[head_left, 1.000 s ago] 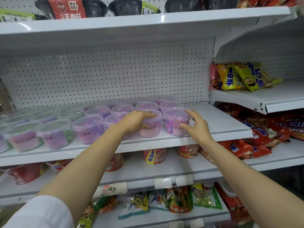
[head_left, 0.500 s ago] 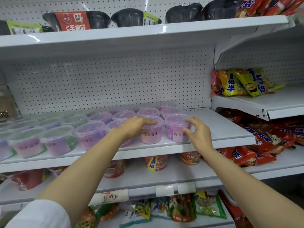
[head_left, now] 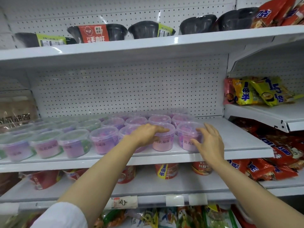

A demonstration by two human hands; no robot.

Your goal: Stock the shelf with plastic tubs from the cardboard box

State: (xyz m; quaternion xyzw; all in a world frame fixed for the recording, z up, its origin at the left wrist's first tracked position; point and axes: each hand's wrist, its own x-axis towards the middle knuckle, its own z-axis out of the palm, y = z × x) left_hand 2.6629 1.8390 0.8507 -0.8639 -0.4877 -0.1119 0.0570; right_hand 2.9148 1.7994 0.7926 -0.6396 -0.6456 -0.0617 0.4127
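Several clear plastic tubs with pink, purple and green contents stand in rows on the white middle shelf (head_left: 238, 140). My left hand (head_left: 146, 134) lies on the lid of a pink tub (head_left: 164, 143) in the front row, fingers stretched across the top and thumb at its front. My right hand (head_left: 209, 142) touches the right side of the end tub (head_left: 185, 130), fingers fairly straight and thumb against its label. Both tubs stand upright on the shelf. The cardboard box is out of view.
Bare shelf runs to the right of the end tub. Black food bowls (head_left: 148, 29) sit on the shelf above. Noodle packets (head_left: 253, 92) fill the neighbouring unit on the right. Cup noodles (head_left: 166, 170) stand on the shelf below.
Both hands stay on the same two front tubs. The view has tilted upward, so the top shelf shows more.
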